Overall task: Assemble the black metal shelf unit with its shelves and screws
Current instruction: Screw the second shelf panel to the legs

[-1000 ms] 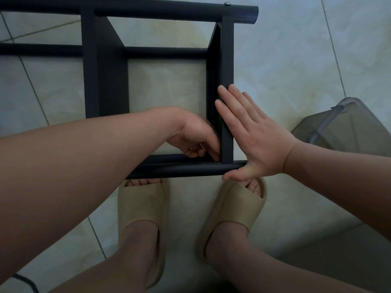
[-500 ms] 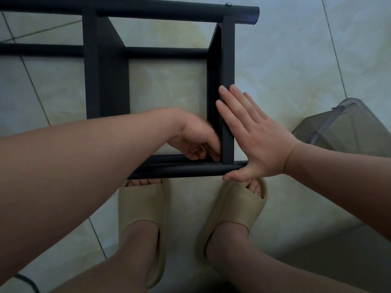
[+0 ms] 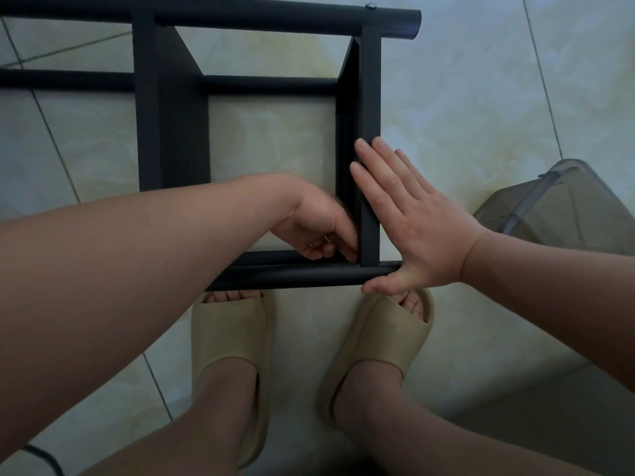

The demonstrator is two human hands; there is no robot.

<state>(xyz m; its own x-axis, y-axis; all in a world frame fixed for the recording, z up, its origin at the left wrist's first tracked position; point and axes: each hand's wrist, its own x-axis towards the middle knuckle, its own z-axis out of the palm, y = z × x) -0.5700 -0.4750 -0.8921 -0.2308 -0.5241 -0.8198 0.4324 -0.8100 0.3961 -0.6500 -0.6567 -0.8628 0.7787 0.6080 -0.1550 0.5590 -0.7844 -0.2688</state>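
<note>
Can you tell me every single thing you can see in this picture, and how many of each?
Black metal shelf frame: one, black, on the floor just ahead of the feet.
Small round screw head: one, silver, on the frame's far tube.
See-through plastic bin: one, smoky grey, on the floor at right.
Thin cable: one, black, bottom left corner.
Glossy floor tiles: several, pale cream, under everything.
Foam slide sandals: two, beige, on the person's feet.
Left hand: one, fingers curled at the frame's near inner corner; what they hold is too small to tell.
Right hand: one, flat against the frame's right panel.
</note>
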